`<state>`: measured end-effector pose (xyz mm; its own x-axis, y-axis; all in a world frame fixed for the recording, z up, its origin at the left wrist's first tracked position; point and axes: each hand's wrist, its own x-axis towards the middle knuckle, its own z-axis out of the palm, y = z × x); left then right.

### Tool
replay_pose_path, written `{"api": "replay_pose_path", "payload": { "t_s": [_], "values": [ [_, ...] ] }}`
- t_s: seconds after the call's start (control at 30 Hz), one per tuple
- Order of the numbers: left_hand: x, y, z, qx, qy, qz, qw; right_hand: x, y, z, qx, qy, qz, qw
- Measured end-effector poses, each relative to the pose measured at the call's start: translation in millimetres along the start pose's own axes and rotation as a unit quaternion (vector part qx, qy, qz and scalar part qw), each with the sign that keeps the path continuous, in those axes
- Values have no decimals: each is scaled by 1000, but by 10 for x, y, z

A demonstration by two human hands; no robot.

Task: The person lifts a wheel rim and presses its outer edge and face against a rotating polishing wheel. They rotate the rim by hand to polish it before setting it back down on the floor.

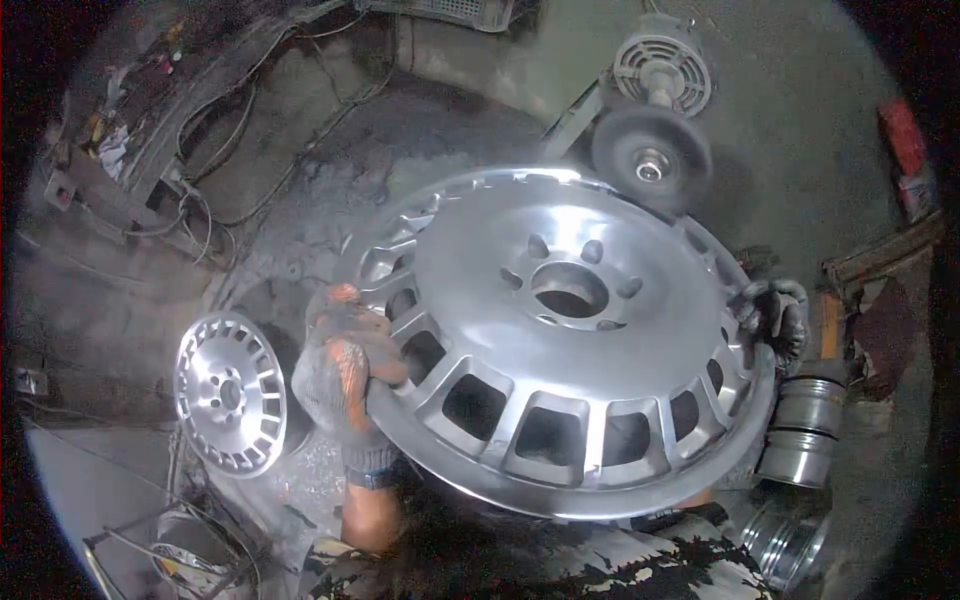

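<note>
Bare polished aluminium: a large alloy wheel [560,345] fills the middle of the view, face up towards the camera and tilted, held off the floor in front of the person's chest. Left hand [345,372], in a grey glove with orange patches, clamps the rim's left edge; the fingers are curled together around the lip beside the slotted windows. Right hand [775,320], in a dark glove, grips the opposite edge; its fingers look wrapped over the lip, but finer detail is too dark to tell. The rim's far edge sits right at a dark buffing wheel [650,158] mounted on the shaft of an electric motor [662,68]; contact cannot be confirmed. A second, smaller-looking alloy wheel [230,392] of the same slotted pattern stands on the dusty concrete floor [120,300], well left of the left hand. Shiny metal wheel barrels [808,428] are stacked low on the right, near the right hand. Loose cables [215,150] trail across the upper left. A camouflage-print garment [600,565] shows at the bottom.
</note>
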<state>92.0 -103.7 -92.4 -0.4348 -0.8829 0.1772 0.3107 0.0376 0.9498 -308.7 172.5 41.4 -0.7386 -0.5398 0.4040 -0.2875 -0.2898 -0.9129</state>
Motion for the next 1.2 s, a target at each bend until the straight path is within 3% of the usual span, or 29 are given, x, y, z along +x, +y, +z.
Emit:
{"api": "replay_pose_path", "payload": {
  "t_s": [0.1, 0.17, 0.23, 0.27, 0.33, 0.43, 0.57, 0.73, 0.87, 0.97, 1.2],
  "values": [
    [-34, -150, -105, -43, -29, -37, 998, 130, 172, -84, 62, -29, 37, 997],
    [-2, -89, -1, -34, 4, 7, 999, 275, 247, -142, 72, -38, 54, 995],
    [142, 260, 388, 35, 85, 91, 992, 491, 260, -84, -25, -34, 29, 999],
    [176, 374, 475, 63, 104, 119, 985, 597, 181, 60, -164, -27, -19, 986],
    [217, 522, 564, 99, 111, 148, 978, 838, 64, 343, -431, 9, -107, 896],
    [207, 531, 586, 97, 120, 148, 977, 1128, 179, 506, -437, -18, -123, 891],
    [206, 596, 558, 143, 101, 176, 969, 1289, 320, 543, -534, -50, -171, 826],
    [210, 501, 537, 89, 93, 175, 976, 1378, 444, 444, -558, -48, -191, 806],
    [190, 488, 533, 126, 116, 168, 971, 1351, 402, 506, -561, -51, -219, 797],
    [215, 448, 469, 117, 88, 193, 970, 1334, 336, 584, -551, -62, -178, 813],
    [184, 428, 465, 108, 115, 156, 975, 1482, 475, 353, -476, -40, -131, 869]
  ]
}}
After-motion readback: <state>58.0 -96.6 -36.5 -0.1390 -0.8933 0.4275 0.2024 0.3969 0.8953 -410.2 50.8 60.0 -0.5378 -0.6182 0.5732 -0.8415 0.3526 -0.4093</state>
